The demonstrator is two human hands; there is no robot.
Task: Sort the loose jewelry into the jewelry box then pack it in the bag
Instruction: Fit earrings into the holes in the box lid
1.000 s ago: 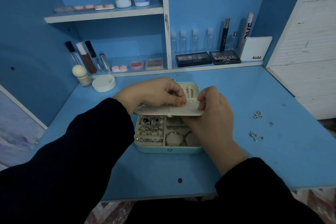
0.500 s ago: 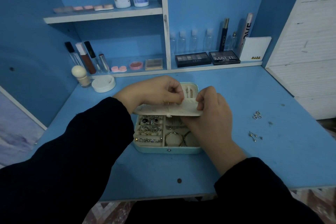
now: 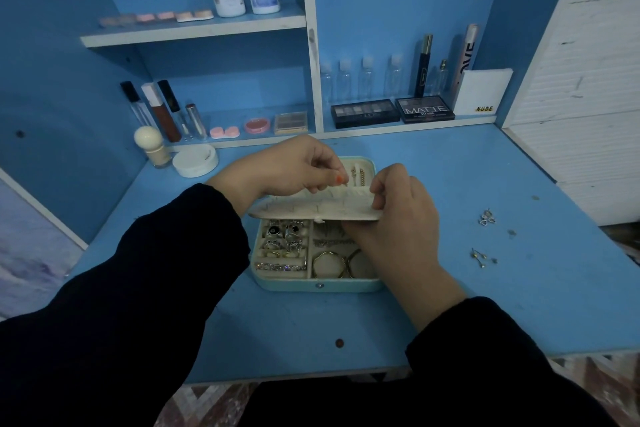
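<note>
Left grip (image 3: pixel 291 166): clenched in a fingertip pinch at the top edge of the earring panel (image 3: pixel 311 210). Whether a stud sits between the fingertips is too small to tell.
Right grip (image 3: pixel 398 208): grasps the same panel's right end, thumb over and fingers under, holding it lifted.
Task's thing: the open jewelry box (image 3: pixel 318 285) sits on the counter (image 3: pixel 485 305) directly beneath both grips. No bag is in view.
Risk, left: any tiny piece could slip from the pinch and vanish among the rings (image 3: pixel 284 236) below that grip, because it is small and the panel looks flexible.
Risk, middle: pushing a post in could buckle the panel, since only its right end is supported.
Risk, right: a reaching sleeve could sweep the loose earrings (image 3: pixel 486 217) off the counter's edge.
Count, grips: two, both on one panel.
Count, box: one.
Count, rings: at least four, under the left grip.
Count, bangles (image 3: pixel 327 263): two, under the right grip's wrist.
Count, loose heaps: two, the second heap (image 3: pixel 481 256) nearer the person. Both lie well right of the right grip, and their pieces are too small to number.
</note>
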